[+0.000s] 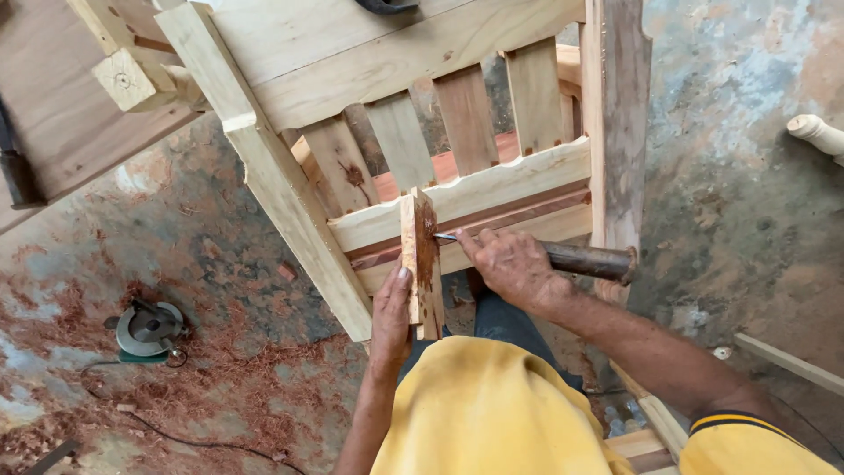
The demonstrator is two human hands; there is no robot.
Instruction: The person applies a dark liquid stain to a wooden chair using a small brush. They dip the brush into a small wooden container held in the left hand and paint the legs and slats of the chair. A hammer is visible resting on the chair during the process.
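Left hand (393,310) grips a small upright wooden piece (422,264) against the slatted wooden frame (457,198), while right-hand (510,264) fingers close around a chisel (563,257) whose tip touches that piece.

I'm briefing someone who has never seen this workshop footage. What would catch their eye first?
At centre, the left hand holds a short upright wooden piece against the pale slatted wooden frame, while the right hand presses a chisel with a dark handle to it. Lower left, a small circular power tool lies on the floor among reddish wood shavings.
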